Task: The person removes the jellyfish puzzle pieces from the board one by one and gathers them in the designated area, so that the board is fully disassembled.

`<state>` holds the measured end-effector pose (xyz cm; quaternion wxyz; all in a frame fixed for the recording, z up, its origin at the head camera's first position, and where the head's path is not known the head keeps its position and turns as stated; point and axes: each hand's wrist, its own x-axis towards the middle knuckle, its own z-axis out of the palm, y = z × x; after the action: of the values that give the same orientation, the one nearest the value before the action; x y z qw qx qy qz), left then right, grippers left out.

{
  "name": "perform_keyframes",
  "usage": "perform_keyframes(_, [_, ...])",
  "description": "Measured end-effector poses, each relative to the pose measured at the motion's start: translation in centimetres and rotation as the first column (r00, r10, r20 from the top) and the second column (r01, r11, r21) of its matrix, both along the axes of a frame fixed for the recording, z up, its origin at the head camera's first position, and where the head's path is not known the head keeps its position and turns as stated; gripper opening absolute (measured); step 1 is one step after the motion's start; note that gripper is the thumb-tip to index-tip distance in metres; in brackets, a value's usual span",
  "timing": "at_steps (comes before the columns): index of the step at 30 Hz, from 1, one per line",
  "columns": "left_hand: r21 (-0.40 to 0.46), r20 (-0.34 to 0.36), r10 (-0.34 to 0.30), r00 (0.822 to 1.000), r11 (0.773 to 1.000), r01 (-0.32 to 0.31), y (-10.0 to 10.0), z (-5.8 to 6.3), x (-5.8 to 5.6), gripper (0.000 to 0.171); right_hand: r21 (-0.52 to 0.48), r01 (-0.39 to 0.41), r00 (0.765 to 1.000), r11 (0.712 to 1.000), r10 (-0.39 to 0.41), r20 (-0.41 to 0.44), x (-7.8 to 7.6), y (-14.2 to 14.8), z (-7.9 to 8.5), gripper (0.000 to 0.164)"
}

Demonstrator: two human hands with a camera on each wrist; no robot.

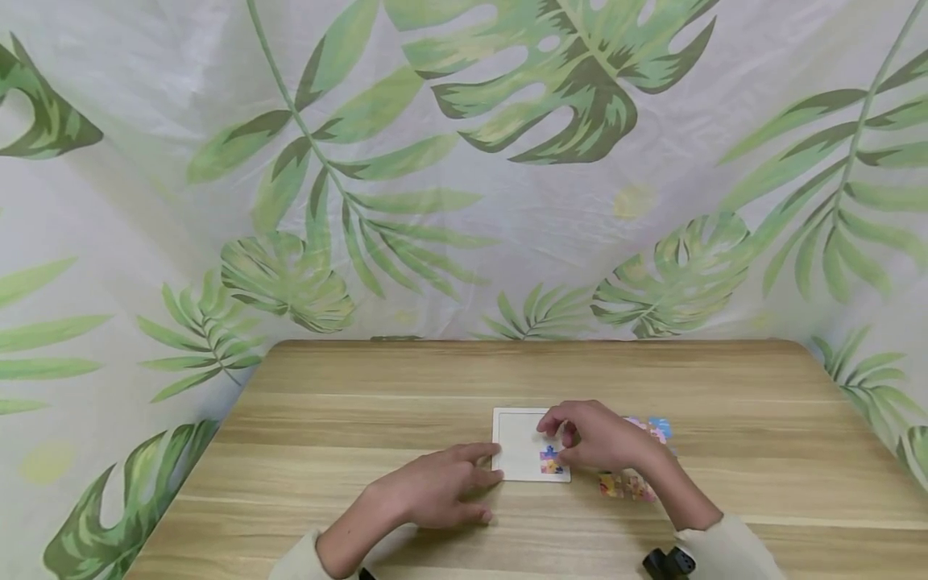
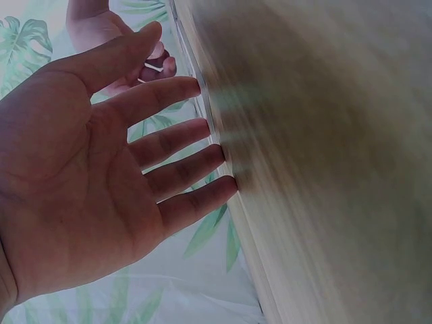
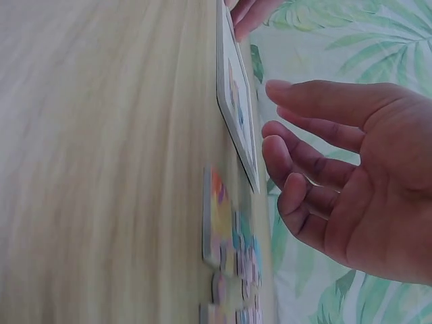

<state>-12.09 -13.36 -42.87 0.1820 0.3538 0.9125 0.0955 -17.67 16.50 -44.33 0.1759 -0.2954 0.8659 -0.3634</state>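
A white puzzle tray (image 1: 516, 439) lies flat on the wooden table. Joined jigsaw pieces (image 1: 551, 462) in orange, pink and blue sit in its lower right corner. My left hand (image 1: 442, 488) has its fingers stretched out, with fingertips touching the tray's left edge. Over the tray's right side hovers my right hand (image 1: 607, 437), fingers loosely bent; the right wrist view shows nothing between thumb and fingertips. Beside the tray on the right, loose jigsaw pieces (image 1: 625, 486) lie on the table, partly hidden under the right hand and forearm.
The wooden table (image 1: 377, 379) has rounded far corners. Behind it hangs a pale cloth (image 1: 406, 314) printed with green leaves. A black device (image 1: 669, 562) is at the right wrist, by the sleeve.
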Motion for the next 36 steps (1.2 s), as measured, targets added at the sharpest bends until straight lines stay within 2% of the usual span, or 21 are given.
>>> perform_keyframes(8, [0.005,-0.013,-0.011,1.0,1.0,0.011,-0.1,-0.3,0.0,0.055,0.031,-0.012,1.0,0.999,0.011,0.007,0.0,-0.5,-0.4,0.037])
perform_keyframes(25, [0.005,0.013,0.0,1.0,1.0,-0.001,0.0,-0.2,-0.1,0.055,0.032,-0.031,0.998,0.999,0.033,-0.056,0.4,-0.7,-0.9,0.033])
perform_keyframes(33, [0.0,0.019,0.014,1.0,1.0,-0.014,0.2,-0.2,0.0,0.056,0.071,0.02,0.996,0.997,-0.014,-0.088,0.9,-0.8,-0.6,0.038])
perform_keyframes(36, [-0.003,0.017,0.015,1.0,1.0,-0.015,0.2,-0.2,0.0,0.055,0.066,0.017,0.996,0.998,-0.011,-0.086,1.0,-0.9,-0.6,0.038])
